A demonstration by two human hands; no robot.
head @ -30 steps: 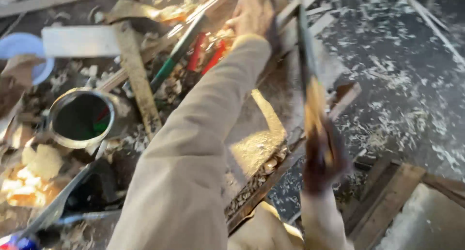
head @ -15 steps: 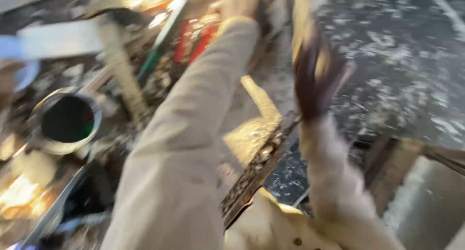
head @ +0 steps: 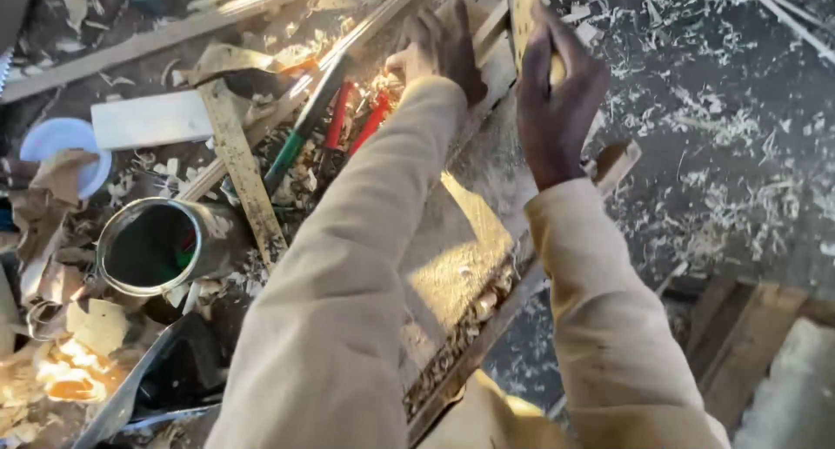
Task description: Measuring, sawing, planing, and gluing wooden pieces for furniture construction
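My left hand (head: 417, 59) reaches far forward over the workbench and presses down on a pale wooden piece (head: 487, 27) at the bench's far edge, fingers curled on it. My right hand (head: 557, 101) is raised beside it, closed around the yellowish handle of a hand tool (head: 524, 10) that runs up out of view; its blade is hidden. Both arms wear beige sleeves. A dusty wooden board (head: 461, 249) lies beneath my arms on the bench.
Left of my arm lie red-handled tools (head: 348, 123), a green-handled tool (head: 300, 132), a wooden rule (head: 243, 184), an open metal can (head: 161, 245), a blue lid (head: 56, 140) and a white board (head: 152, 119). Shavings cover the dark floor (head: 722, 153). Wooden planks (head: 757, 345) sit lower right.
My right hand has lifted with the tool from low beside the bench edge up to the level of my left hand. My left hand stays on the wooden piece.
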